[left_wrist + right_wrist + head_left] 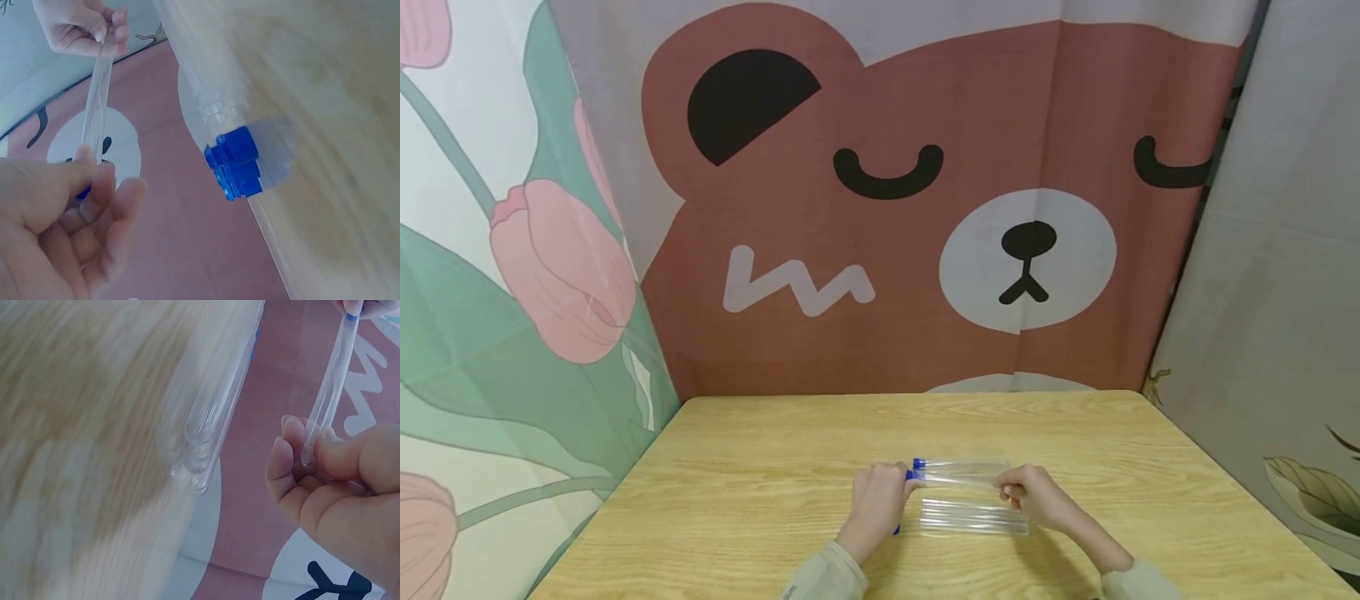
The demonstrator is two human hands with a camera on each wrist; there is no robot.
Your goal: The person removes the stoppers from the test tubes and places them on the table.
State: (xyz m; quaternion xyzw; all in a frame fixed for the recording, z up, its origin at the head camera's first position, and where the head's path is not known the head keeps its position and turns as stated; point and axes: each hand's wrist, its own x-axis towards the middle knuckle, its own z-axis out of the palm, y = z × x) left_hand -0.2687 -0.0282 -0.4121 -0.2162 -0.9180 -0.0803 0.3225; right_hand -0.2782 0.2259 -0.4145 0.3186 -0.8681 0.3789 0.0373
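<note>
A: ok so head view first. You had your left hand [878, 504] pinching the blue-tipped end of a clear tube [957, 480], and your right hand [1033, 496] pinching the other end. So both grips were closed on the same tube, and it ran between them above the wooden table [760, 467].

B: yep, and just past your grips there was another tube [973, 463] with a blue cap [919, 463]. The row of clear tubes [973, 518] lay side by side on your side of the grips. Bear backdrop [925, 250] behind it all.

A: left wrist view, your thumb and fingertips had that end pinched, with a bit of blue peeking out behind them. The cluster of blue caps [236, 162] was off to the right of that grip, by the tubes on the table.

B: right wrist view, your thumb and fingertips nipped the tip, and the tube slanted up to your left hand. The row's rounded ends were left of your grip, not touching it.
</note>
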